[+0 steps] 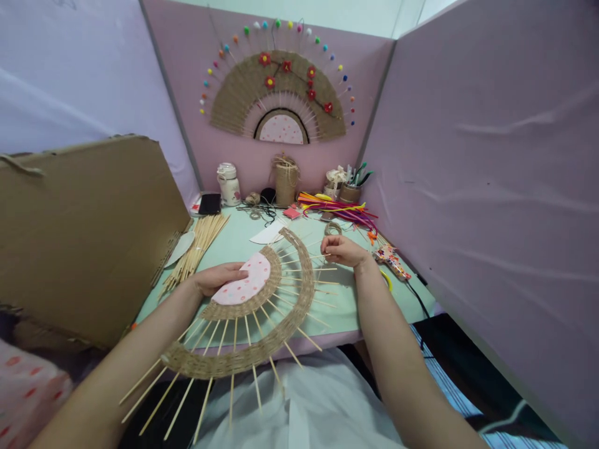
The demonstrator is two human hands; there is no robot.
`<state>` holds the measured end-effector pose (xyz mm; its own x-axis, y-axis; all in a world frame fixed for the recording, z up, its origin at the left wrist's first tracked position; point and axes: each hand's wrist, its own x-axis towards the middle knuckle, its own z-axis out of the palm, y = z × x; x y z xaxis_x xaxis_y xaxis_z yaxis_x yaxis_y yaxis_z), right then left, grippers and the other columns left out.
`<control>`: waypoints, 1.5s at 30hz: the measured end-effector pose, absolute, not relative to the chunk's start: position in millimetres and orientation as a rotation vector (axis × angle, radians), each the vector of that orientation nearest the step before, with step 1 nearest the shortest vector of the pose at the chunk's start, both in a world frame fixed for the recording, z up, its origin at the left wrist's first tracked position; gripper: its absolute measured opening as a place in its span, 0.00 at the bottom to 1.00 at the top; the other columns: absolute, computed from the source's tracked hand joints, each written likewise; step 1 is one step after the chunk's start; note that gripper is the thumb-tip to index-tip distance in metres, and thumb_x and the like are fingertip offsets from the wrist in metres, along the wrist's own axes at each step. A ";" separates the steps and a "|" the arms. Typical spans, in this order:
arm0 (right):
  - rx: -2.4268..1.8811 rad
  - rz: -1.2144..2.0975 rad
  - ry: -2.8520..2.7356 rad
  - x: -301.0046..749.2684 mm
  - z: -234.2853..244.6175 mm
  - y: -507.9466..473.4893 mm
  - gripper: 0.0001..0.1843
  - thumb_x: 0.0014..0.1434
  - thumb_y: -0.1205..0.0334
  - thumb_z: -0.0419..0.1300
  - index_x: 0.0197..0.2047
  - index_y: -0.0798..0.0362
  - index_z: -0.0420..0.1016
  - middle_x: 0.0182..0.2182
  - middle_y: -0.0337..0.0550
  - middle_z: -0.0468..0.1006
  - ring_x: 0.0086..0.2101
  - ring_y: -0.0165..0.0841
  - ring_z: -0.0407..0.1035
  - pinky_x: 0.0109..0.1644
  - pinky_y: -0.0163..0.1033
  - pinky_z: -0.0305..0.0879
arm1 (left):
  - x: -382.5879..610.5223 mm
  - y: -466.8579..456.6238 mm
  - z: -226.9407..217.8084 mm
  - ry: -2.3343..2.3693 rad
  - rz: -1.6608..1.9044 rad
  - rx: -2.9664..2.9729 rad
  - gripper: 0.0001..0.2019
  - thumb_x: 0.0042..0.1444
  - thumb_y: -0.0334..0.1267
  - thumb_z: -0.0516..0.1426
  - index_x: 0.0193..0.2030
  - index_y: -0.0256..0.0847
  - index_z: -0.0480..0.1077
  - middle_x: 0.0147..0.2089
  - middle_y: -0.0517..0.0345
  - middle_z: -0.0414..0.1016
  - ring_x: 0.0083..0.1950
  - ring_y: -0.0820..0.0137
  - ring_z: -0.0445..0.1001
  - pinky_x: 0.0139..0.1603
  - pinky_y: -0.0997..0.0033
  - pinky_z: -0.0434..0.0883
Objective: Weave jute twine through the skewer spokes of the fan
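A half-made fan (262,312) of wooden sticks and woven jute twine lies on the pale green table (341,312), its sticks reaching past the near edge. My left hand (219,277) presses flat on the fan's pink dotted centre (246,284), fingers stretched out. My right hand (344,251) is at the fan's far right end, fingers pinched together on the twine among the stick tips.
A finished fan (278,96) with red flowers and coloured beads hangs on the pink back wall. A bundle of sticks (194,252), a cardboard sheet (84,231), a jar (228,184), a twine spool (286,181), pipe cleaners (341,209) and a glue gun (393,262) surround the work.
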<state>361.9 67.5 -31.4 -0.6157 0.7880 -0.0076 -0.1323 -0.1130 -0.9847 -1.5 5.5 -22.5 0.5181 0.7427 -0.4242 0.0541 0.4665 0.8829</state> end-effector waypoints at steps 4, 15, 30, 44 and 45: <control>-0.750 1.738 -1.503 359.1 -31.8 65.2 0.14 0.42 0.61 0.69 0.30 0.56 0.70 0.20 0.33 0.65 0.19 0.20 0.52 0.23 0.30 0.47 | -3.5 7.8 -25.0 0.938 0.529 1.021 0.23 0.45 0.35 0.65 0.50 0.33 0.72 0.43 0.45 0.78 0.36 0.63 0.78 0.35 0.68 0.74; -0.952 1.597 -1.447 334.4 -36.7 66.9 0.16 0.41 0.55 0.68 0.30 0.55 0.72 0.19 0.32 0.66 0.19 0.21 0.54 0.23 0.31 0.48 | 2.9 9.4 -34.7 0.850 0.498 0.954 0.24 0.43 0.37 0.67 0.48 0.32 0.72 0.42 0.45 0.78 0.34 0.67 0.77 0.36 0.70 0.74; -1.018 0.728 -1.609 328.8 -46.9 78.9 0.10 0.50 0.55 0.60 0.31 0.54 0.73 0.26 0.38 0.71 0.28 0.29 0.62 0.35 0.36 0.58 | 2.1 11.7 -34.4 0.878 0.485 0.937 0.23 0.43 0.37 0.67 0.47 0.32 0.72 0.39 0.46 0.79 0.32 0.68 0.77 0.34 0.72 0.73; -1.066 0.349 -1.534 338.9 -40.9 78.5 0.10 0.54 0.53 0.58 0.31 0.51 0.71 0.32 0.45 0.72 0.36 0.36 0.65 0.41 0.40 0.61 | 3.6 7.3 -32.4 0.851 0.422 0.963 0.22 0.44 0.36 0.66 0.47 0.32 0.73 0.41 0.45 0.79 0.32 0.67 0.77 0.33 0.73 0.73; -1.062 0.361 -1.536 339.4 -41.8 79.5 0.10 0.53 0.53 0.58 0.31 0.51 0.71 0.32 0.45 0.72 0.36 0.35 0.65 0.41 0.40 0.60 | 3.3 7.2 -32.8 0.856 0.415 0.963 0.22 0.44 0.36 0.66 0.47 0.33 0.73 0.41 0.45 0.79 0.32 0.68 0.77 0.32 0.73 0.73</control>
<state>339.4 79.5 -41.8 0.0877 0.7770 0.6234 0.4184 0.5392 -0.7309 3.3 7.2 -32.8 0.6128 0.6524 -0.4460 0.0534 0.5288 0.8470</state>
